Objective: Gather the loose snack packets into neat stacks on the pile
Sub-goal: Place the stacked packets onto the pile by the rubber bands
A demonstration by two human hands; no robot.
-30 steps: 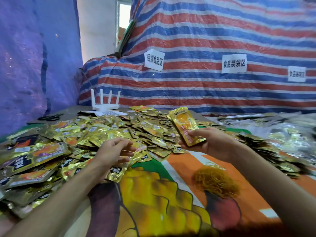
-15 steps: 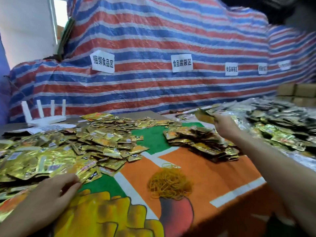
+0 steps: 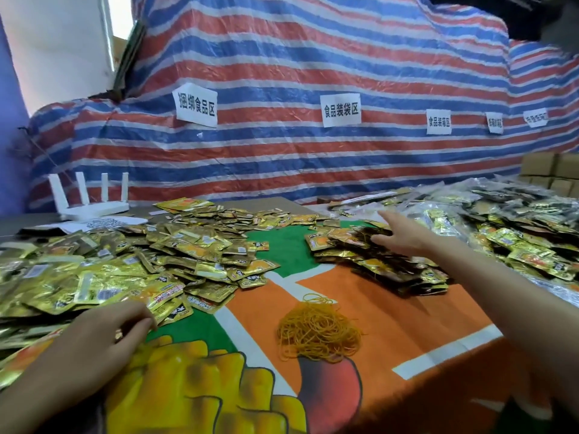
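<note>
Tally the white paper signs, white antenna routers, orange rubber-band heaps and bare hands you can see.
White paper signs: 5
White four-antenna router: 1
Orange rubber-band heap: 1
Bare hands, left hand and right hand: 2
Total: 9

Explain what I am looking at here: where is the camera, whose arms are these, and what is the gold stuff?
No machine here: a person works with bare hands, and the one picture comes from a camera worn on their head, looking forward and down. So the arms reaching in from below are the wearer's own. The left hand rests at the near edge of a loose heap of gold snack packets; the right hand is stretched, fingers straight, over a tidier stacked pile. Neither hand visibly holds anything. Between them, on the printed cloth, lies a tangle of yellow rubber bands. A white router stands at the back left, before a striped tarp.
</note>
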